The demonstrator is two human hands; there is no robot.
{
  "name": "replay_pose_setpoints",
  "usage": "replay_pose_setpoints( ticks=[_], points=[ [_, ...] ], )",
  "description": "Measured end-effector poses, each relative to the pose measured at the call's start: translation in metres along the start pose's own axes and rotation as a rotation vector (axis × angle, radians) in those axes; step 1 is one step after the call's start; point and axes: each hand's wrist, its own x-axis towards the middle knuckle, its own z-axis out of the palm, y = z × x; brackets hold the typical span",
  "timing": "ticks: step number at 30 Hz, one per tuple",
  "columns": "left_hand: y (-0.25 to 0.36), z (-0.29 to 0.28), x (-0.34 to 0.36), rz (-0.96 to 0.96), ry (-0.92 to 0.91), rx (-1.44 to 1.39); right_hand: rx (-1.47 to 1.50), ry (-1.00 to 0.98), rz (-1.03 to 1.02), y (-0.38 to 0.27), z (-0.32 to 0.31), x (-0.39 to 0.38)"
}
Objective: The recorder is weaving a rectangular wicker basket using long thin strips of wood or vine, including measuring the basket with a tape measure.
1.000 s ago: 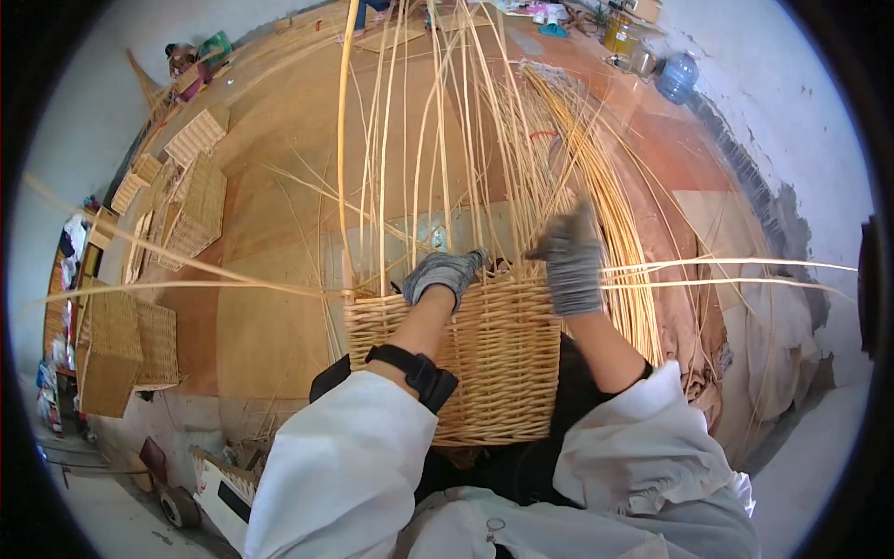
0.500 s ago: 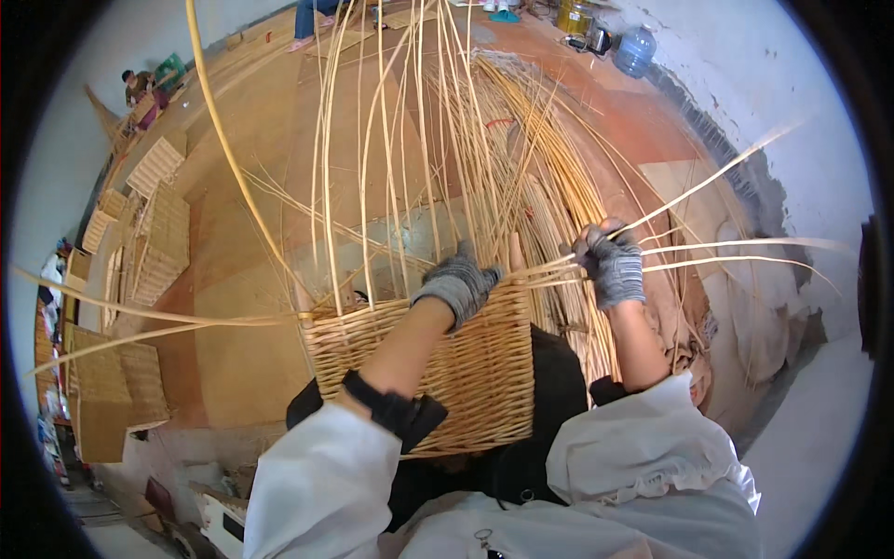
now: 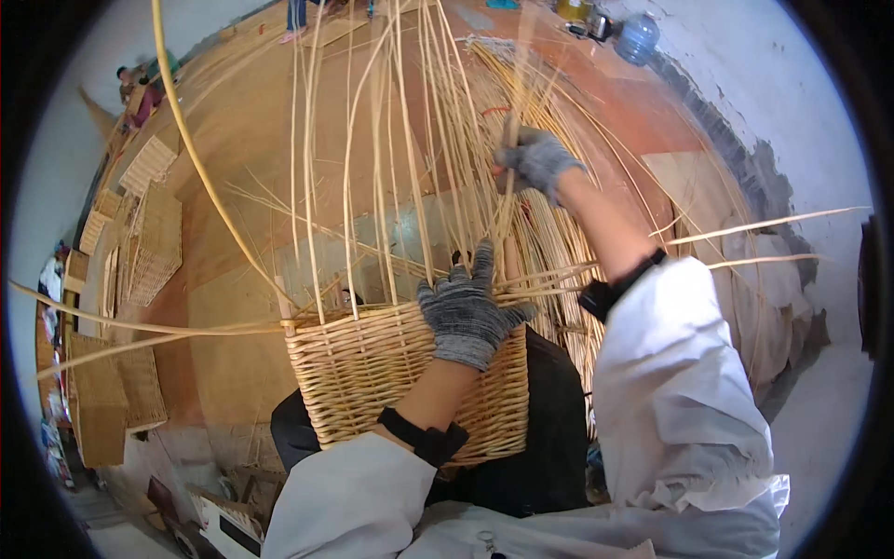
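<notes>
A woven wicker basket (image 3: 372, 382) sits on my dark-clothed lap, with long pale upright stakes (image 3: 350, 186) rising from its rim and loose strands running out sideways. My left hand (image 3: 470, 312), in a grey knit glove, lies over the right part of the rim with fingers spread among the strands. Higher and to the right, my right hand (image 3: 535, 158), also gloved, is closed round a blurred upright cane (image 3: 523, 61). A thicker yellow rod (image 3: 196, 154) arches up from the left corner. The basket's inside is hidden.
Stacked wicker baskets (image 3: 149, 242) stand along the left. A long bundle of loose canes (image 3: 545, 256) lies at the right beside a white wall (image 3: 782, 102). A person (image 3: 135, 93) is at the back left, another's legs (image 3: 296, 17) behind. A water jug (image 3: 637, 39) stands at back right.
My right hand has risen and moved inward from the sideways strands, now holding a cane upright. My left hand has shifted slightly and spread its fingers on the rim.
</notes>
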Motion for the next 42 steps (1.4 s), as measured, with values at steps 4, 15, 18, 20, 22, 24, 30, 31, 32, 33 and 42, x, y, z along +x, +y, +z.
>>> replay_pose_setpoints(
  ticks=[4, 15, 18, 20, 22, 24, 30, 31, 32, 33, 42],
  points=[
    [0.002, 0.024, 0.008, 0.020, -0.055, 0.059, -1.786, -0.383, -0.140, -0.001, 0.005, 0.017],
    [-0.031, 0.050, -0.049, 0.210, 0.235, -0.059, -1.341, -0.518, -0.179, 0.048, -0.003, -0.177],
    [-0.086, 0.030, -0.086, 0.301, 0.770, -0.154, -1.587, -0.332, -0.252, 0.023, 0.007, -0.212],
    [-0.148, 0.001, -0.137, -0.093, 0.716, -0.350, -1.505, 0.080, -0.545, 0.059, -0.001, -0.243],
    [-0.201, 0.011, -0.173, -0.276, 0.570, -0.512, -1.566, 0.095, -0.631, 0.102, 0.019, -0.250],
    [-0.221, 0.017, -0.209, -0.437, 0.426, -0.680, -1.418, 0.100, -0.729, 0.112, 0.042, -0.260],
    [-0.287, -0.020, -0.199, -0.410, 0.350, -1.393, -1.185, 0.047, -0.671, 0.036, 0.117, -0.267],
    [-0.309, -0.012, -0.166, -0.265, 0.429, -1.549, -1.183, 0.008, -0.866, 0.022, 0.142, -0.260],
    [-0.335, -0.007, -0.136, -0.131, 0.534, -1.672, -1.174, -0.029, -0.942, 0.022, 0.175, -0.242],
    [-0.353, 0.002, -0.092, -0.105, 0.273, -1.902, -1.175, -0.052, -1.025, 0.023, 0.204, -0.222],
    [-0.337, 0.012, -0.079, -0.400, 0.423, -2.461, -1.473, -0.113, -1.083, 0.071, 0.289, -0.157]
  ],
)
